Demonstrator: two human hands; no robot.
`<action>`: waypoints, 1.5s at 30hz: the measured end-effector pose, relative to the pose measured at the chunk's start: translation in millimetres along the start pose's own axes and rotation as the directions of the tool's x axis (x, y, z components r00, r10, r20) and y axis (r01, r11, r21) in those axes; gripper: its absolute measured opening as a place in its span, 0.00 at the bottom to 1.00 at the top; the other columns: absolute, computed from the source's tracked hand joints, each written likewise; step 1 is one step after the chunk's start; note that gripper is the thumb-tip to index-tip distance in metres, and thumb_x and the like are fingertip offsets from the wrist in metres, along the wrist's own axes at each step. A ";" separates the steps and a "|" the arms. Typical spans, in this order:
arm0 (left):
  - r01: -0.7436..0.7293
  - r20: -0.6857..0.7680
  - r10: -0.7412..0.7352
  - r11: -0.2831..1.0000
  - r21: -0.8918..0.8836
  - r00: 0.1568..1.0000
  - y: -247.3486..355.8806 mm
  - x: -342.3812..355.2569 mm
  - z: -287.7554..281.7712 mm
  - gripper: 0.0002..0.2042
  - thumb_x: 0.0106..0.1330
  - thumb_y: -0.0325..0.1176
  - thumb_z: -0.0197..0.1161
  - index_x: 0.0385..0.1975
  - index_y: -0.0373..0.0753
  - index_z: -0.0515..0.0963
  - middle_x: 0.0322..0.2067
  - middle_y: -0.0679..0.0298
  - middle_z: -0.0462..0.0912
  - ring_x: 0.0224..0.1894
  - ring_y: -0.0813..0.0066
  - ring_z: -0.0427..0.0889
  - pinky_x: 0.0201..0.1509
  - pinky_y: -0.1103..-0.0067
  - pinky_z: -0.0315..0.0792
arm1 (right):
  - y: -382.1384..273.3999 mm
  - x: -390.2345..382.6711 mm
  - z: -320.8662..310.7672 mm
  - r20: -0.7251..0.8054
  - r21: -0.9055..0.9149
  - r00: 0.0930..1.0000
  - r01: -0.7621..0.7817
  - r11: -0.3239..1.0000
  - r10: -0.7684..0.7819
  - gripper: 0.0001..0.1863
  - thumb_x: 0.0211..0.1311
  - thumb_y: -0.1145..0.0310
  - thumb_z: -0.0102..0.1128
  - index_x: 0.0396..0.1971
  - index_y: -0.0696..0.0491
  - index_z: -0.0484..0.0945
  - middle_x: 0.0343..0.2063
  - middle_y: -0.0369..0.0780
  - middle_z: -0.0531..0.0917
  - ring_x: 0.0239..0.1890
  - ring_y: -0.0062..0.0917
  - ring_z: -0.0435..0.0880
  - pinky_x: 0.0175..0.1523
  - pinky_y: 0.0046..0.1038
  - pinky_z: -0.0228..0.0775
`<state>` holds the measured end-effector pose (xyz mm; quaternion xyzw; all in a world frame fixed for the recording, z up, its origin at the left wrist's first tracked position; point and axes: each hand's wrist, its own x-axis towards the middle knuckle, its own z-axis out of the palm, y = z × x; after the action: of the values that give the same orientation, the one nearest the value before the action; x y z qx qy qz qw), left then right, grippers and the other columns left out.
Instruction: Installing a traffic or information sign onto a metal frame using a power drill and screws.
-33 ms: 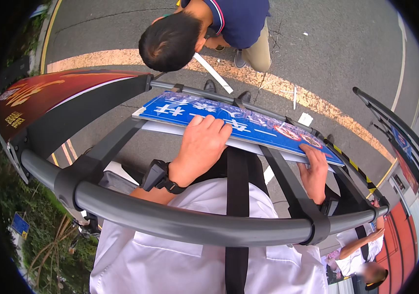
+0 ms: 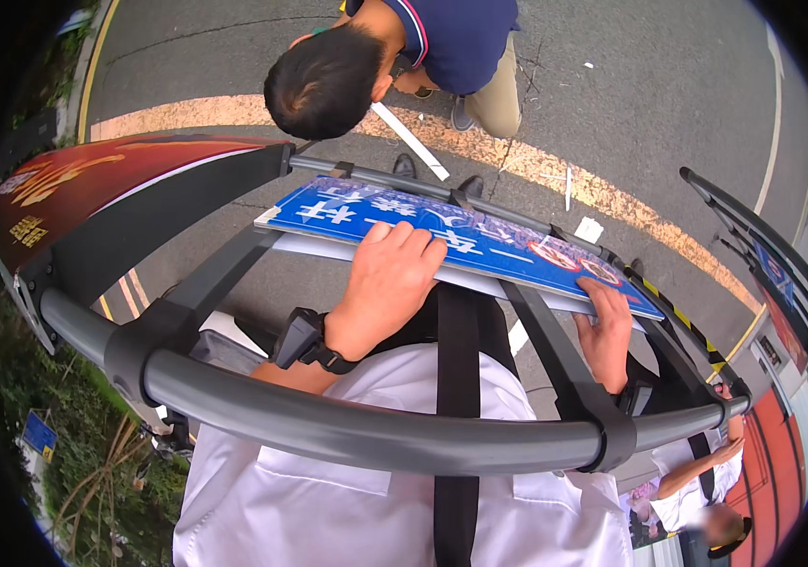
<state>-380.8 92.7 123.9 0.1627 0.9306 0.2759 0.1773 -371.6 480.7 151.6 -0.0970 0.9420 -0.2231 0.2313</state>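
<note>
Blue, with white characters and red-ringed symbols, the flat signboard (image 2: 479, 248) lies over the crossbars of a grey metal rack (image 2: 375, 440) in the head view, a pale panel (image 2: 314, 247) just beneath it. Fingers of the left hand (image 2: 390, 288) are bent over the signboard's near edge around the middle, holding it, while those of the right hand (image 2: 604, 333) hold that edge toward its right end. Beyond the signboard, a person in a navy shirt (image 2: 465, 42) crouches on asphalt (image 2: 602, 104) near a white strip (image 2: 411, 142).
</note>
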 end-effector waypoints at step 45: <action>0.079 0.077 -0.084 0.995 0.060 0.994 10.2 5.5 -12.7 0.28 0.51 0.19 0.81 0.56 0.39 0.86 0.54 0.59 0.91 0.58 0.53 0.85 0.64 0.60 0.73 | 10.9 -3.5 6.3 -0.087 0.055 0.995 0.052 0.997 -0.047 0.33 0.47 0.78 0.84 0.59 0.51 0.89 0.56 0.42 0.93 0.58 0.42 0.91 0.62 0.44 0.81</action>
<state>-388.9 97.2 138.3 0.1403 0.9362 0.2350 0.2204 -366.4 489.0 142.9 -0.1042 0.9415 -0.2596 0.1879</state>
